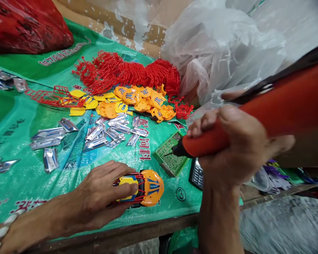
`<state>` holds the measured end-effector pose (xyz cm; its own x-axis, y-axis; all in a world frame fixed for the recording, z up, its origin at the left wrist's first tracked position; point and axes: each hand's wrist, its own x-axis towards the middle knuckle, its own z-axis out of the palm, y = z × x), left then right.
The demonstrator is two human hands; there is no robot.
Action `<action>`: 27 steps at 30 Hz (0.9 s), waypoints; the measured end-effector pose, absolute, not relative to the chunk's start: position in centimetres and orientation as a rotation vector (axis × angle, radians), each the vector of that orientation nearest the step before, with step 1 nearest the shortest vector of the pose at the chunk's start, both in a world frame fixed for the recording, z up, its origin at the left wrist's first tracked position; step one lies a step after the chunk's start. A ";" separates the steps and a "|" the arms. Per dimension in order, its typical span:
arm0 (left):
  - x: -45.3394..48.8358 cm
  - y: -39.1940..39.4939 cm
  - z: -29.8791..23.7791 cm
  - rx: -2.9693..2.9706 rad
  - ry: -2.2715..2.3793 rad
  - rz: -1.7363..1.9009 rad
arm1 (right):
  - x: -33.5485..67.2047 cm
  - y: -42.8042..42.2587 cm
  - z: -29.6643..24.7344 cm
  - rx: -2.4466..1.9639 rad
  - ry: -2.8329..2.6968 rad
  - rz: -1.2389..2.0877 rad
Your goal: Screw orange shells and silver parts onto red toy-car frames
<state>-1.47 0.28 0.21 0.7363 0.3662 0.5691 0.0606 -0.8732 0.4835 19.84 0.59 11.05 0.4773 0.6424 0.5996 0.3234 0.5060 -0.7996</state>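
Observation:
My left hand (103, 188) is closed around a toy car (151, 187) that rests on the green sheet. Its orange hood with blue marks points right, and red bars and a yellow panel show under my fingers. In my right hand (238, 151) is an orange-red electric screwdriver (209, 143), its black nose pointing left and down. The thin bit's tip is over a green box of small screws (173, 151); whether it touches a screw I cannot tell. That box sits right of and beyond the toy car.
Red plastic frames (132, 72) are heaped at the back, with orange and yellow shells (145, 98) before them. Silver stickered strips (106, 132) lie mid-table. A mobile phone (196, 173) is beside the box. Clear plastic bags (222, 46) bulge back right; a red bag (29, 28) stands back left.

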 end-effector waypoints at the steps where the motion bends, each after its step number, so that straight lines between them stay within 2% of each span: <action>1: -1.5 0.2 0.2 2.493 0.329 0.931 | 20.0 0.9 10.5 -1.045 -1.054 0.248; 27: -2.3 0.2 -0.8 2.539 0.366 0.843 | 21.0 1.1 8.6 -1.080 -1.060 0.277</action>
